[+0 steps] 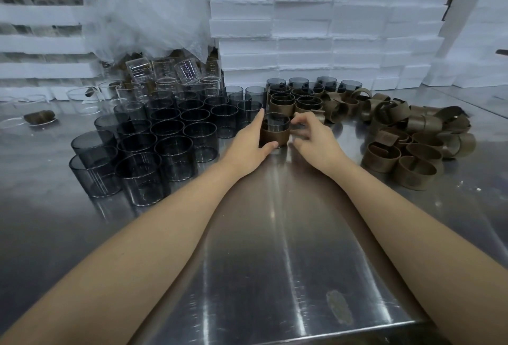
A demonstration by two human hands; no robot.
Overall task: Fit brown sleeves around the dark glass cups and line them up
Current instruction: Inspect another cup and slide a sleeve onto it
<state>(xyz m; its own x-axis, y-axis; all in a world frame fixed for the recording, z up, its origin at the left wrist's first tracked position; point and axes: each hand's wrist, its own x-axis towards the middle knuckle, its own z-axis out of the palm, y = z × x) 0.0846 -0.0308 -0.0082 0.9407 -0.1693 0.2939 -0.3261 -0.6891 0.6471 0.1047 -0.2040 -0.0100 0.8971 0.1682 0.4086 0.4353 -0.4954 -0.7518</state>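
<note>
Dark glass cup, brown sleeve fitted: likely fragile, slick; hold by sleeve. Left hand clasps it; right hand curled, grip unclear.

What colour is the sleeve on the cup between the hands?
Dark brown. The sleeve shows best in the head view.

Faint printed scale marks on the clear glass beakers are too small to read.

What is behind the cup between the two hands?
Right behind the cup stand more cups with brown sleeves, then bare dark cups and white foam blocks. The cup and the right hand cover the bottoms of the nearest ones.
</note>
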